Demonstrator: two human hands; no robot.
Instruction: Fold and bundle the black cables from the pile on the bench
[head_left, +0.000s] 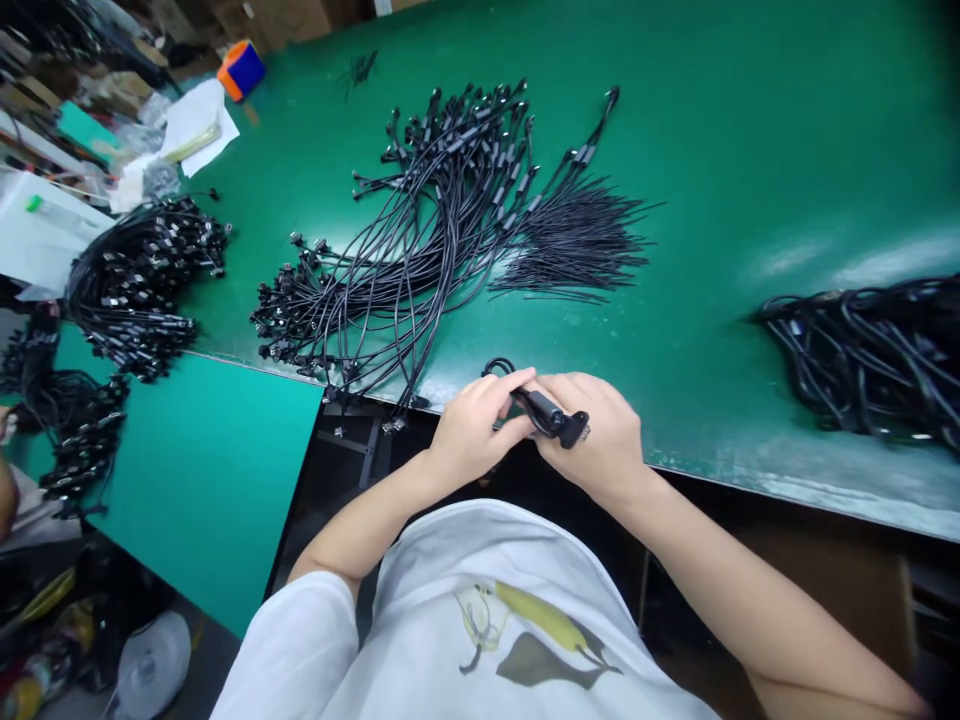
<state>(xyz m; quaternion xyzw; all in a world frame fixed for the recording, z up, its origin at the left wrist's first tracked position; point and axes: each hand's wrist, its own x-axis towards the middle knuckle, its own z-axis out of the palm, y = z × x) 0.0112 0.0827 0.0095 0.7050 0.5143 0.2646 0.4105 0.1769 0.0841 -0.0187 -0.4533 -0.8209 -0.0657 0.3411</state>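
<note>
Both hands meet at the table's front edge around one black cable (pixel 541 408), folded into a small bundle. My left hand (pixel 480 425) pinches the bundle between thumb and fingers. Curled against its other side, my right hand (pixel 600 430) grips it too; its fingertips are partly hidden. A black connector (pixel 574 430) with a metal end sticks out toward my body, and a cable loop (pixel 497 367) shows beyond my left fingers. Ahead lies a large spread of loose black cables (pixel 442 230) with connectors at their ends. Beside it is a fan of thin black ties (pixel 577 240).
On the green table (pixel 720 130), a pile of bundled cables (pixel 870 350) lies at right. More cables (pixel 142 270) lie at left, near papers (pixel 196 125) and an orange-and-blue roll (pixel 241 70). Another person's arm (pixel 7 490) shows at the left edge.
</note>
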